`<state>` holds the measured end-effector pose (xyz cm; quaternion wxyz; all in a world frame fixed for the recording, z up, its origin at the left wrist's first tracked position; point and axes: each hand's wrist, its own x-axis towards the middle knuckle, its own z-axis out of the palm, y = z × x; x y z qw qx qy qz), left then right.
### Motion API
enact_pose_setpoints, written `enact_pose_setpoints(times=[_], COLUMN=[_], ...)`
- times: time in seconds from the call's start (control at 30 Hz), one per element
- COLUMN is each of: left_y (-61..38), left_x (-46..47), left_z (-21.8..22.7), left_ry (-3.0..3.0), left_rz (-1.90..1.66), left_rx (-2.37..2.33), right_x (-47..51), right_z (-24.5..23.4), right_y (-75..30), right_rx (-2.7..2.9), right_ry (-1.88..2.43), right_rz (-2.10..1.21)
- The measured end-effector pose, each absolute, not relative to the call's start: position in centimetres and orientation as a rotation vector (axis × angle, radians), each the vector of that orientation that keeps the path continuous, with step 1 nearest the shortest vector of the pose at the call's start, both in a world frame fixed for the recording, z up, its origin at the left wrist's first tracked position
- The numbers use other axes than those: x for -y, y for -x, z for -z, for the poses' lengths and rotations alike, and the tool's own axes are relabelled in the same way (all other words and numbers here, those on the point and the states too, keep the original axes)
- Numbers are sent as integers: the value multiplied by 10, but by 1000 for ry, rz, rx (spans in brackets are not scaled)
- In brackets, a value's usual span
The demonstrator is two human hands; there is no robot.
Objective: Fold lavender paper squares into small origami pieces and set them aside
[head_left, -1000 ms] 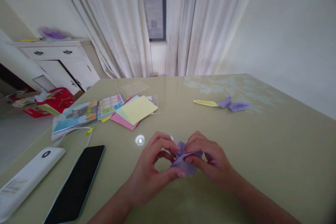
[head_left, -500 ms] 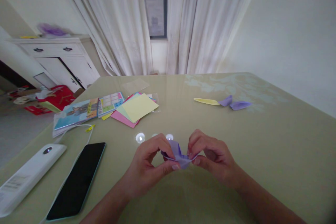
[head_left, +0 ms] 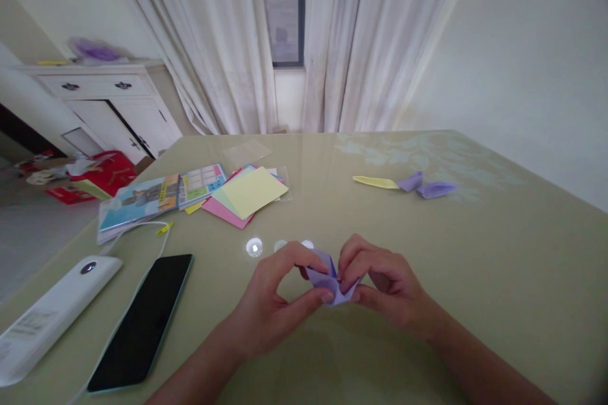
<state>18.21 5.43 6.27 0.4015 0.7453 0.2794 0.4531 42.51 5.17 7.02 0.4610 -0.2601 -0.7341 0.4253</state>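
Note:
Between my two hands is a small piece of folded purple origami paper (head_left: 325, 281), held just above the table near its front. My left hand (head_left: 280, 294) pinches its left side, with the thumb in front and the index finger at the top. On the right, my right hand (head_left: 380, 278) grips the other edge between thumb and curled fingers. Part of the paper is hidden behind the fingers. Farther back lie a yellow folded paper strip (head_left: 375, 183) and two purple folded paper pieces (head_left: 437, 190), set close together.
Loose coloured paper sheets (head_left: 256, 192) overlap at the left back, beside booklets (head_left: 142, 201). A black phone (head_left: 142, 323) and a white power bank (head_left: 57, 319) with a cable lie at the left front of the glossy table (head_left: 498, 253).
The folded purple paper has opened out and turned, showing more of its inner faces. My left index finger has shifted along its top; my right fingers press farther inward.

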Motion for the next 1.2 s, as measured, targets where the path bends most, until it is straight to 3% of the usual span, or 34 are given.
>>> enact_pose_setpoints(times=[0.17, 0.43, 0.67, 1.2], left_y=[-183, -193, -198, -201], left_x=[-53, -51, -47, -44], left_z=[-59, -54, -52, -50], left_ry=[-1986, -1641, -1507, -1881], left_rz=[-1171, -1309, -1210, -1291], left_rx=[-714, -733, -702, -926], right_x=[-53, -54, -50, -49], right_z=[-71, -70, -66, -62], right_y=[-423, -419, -416, -409], right_rx=[1813, 1834, 1742, 1848], right_ry=[634, 670, 787, 818], right_rz=[-1006, -835, -738, -393])
